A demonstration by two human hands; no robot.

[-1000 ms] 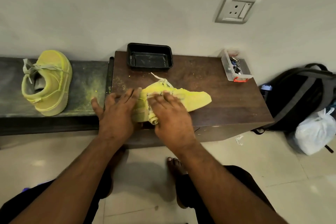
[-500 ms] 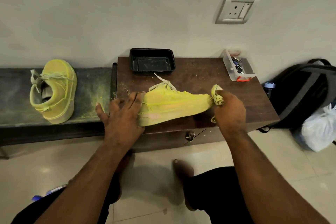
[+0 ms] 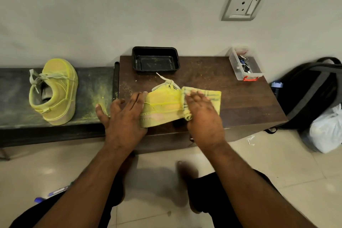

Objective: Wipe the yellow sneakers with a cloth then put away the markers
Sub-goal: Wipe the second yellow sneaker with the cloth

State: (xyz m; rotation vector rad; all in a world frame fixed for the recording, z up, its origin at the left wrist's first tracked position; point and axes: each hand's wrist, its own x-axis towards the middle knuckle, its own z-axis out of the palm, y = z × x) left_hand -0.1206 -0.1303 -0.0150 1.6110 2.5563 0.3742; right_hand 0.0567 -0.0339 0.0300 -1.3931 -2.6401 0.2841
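Note:
One yellow sneaker (image 3: 162,106) lies on its side on the brown table (image 3: 244,103). My left hand (image 3: 124,114) rests flat against its heel end, fingers straight and thumb spread. My right hand (image 3: 201,114) presses a yellow checked cloth (image 3: 214,96) flat over the toe half, hiding that part. The second yellow sneaker (image 3: 55,90) stands upright on the dark bench (image 3: 14,102) to the left, with yellow dust around it. A blue marker (image 3: 55,191) lies on the floor at the lower left, partly hidden by my left arm.
A black tray (image 3: 155,49) sits at the table's back edge by the wall. At the back right stands a clear box (image 3: 240,76) of clips. A black backpack (image 3: 311,94) and a white bag (image 3: 327,133) lie on the floor to the right.
My right hand has come back left from the sneaker's toe tip, and the cloth it held bunched now lies spread over the toe half. The left hand stays at the heel.

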